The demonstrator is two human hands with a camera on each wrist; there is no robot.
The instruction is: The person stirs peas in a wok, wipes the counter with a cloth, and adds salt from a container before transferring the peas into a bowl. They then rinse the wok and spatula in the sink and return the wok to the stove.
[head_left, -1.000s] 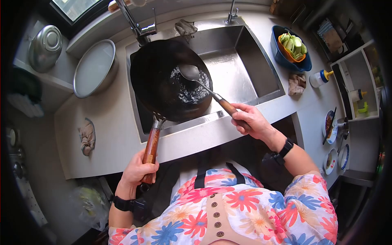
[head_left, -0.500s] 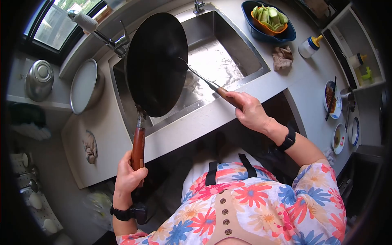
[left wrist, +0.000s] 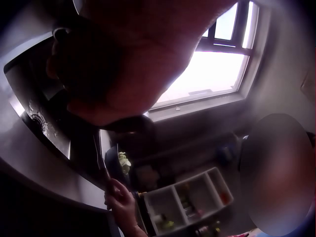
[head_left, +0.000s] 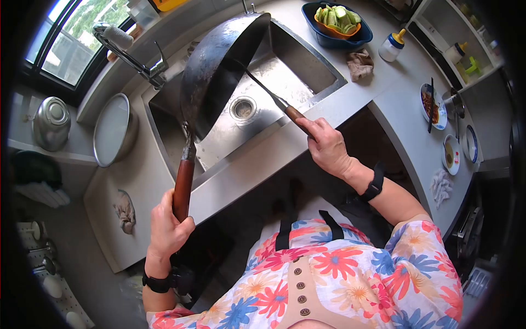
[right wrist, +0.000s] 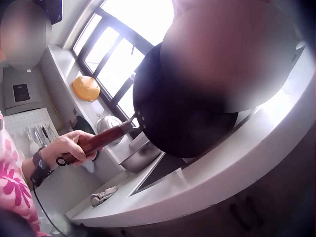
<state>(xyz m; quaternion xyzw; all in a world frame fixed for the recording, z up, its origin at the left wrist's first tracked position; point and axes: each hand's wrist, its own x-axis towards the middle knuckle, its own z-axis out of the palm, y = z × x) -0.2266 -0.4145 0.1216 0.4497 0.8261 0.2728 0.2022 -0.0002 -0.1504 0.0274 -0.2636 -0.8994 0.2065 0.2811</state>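
Observation:
My left hand [head_left: 169,223] grips the reddish wooden handle of a dark wok [head_left: 211,60]. Over the steel sink [head_left: 329,88] the wok is tipped steeply on its side, its outer surface toward the tap. In my right hand [head_left: 329,143] is the wooden handle of a long metal ladle [head_left: 268,92]; its bowl end is hidden at the wok's inside. Below the wok's rim the sink drain [head_left: 243,109] shows on the wet sink floor. In the right wrist view the left hand [right wrist: 74,148] holds the wok handle from below the window.
The tap [head_left: 156,71] rises behind the sink's left side. A metal basin [head_left: 116,130] and a crumpled cloth [head_left: 125,213] are on the left counter. To the right are a blue basin of cut vegetables [head_left: 337,33], another cloth [head_left: 360,64], a squeeze bottle [head_left: 392,46] and dishes [head_left: 434,107].
The wok, which held water one second ago, has tipped up onto its side, its outer surface now showing. Water has left it and the drain has come into view. Both hands keep their grips.

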